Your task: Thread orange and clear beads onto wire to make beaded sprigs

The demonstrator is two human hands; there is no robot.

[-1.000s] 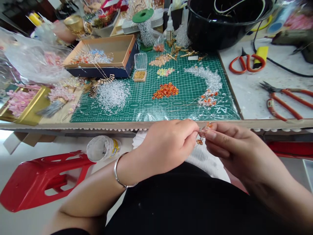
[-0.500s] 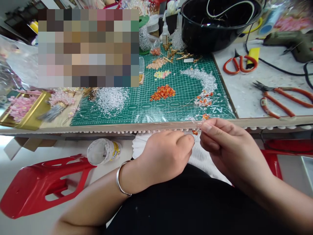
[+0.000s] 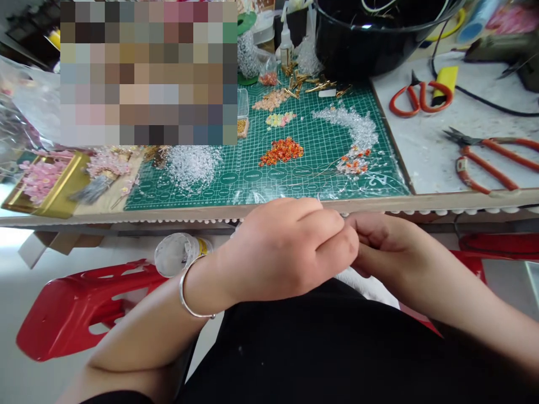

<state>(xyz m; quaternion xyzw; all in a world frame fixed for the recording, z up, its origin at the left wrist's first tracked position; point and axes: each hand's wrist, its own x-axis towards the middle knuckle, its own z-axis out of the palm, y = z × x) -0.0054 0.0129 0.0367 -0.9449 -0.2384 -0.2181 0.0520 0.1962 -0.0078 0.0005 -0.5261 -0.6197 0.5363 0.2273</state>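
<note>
My left hand (image 3: pixel 290 249), with a silver bangle at its wrist, is closed with the fingers curled in front of my lap. Its knuckles overlap the fingertips of my right hand (image 3: pixel 385 241), which is closed in a pinch. The beaded wire with orange and clear beads, seen between them a moment ago, is now hidden behind the fingers. Beyond them on the green cutting mat (image 3: pixel 236 193) lie a heap of orange beads (image 3: pixel 282 151), a curved row of clear bead sprigs (image 3: pixel 362 126) and a small bunch of orange and clear beaded sprigs (image 3: pixel 353 163).
Orange-handled pliers (image 3: pixel 484 160) and red-handled cutters (image 3: pixel 421 98) lie at the right. A black bowl (image 3: pixel 379 47) stands behind. White beads (image 3: pixel 191 168) heap at the mat's left, near a gold box (image 3: pixel 63 191) of pink flowers. A red stool (image 3: pixel 59 314) stands below the table.
My left hand has moved right and up, turning over the right fingertips. My right hand has rotated inward. The orange beads between them have gone out of sight. The view has shifted slightly.
</note>
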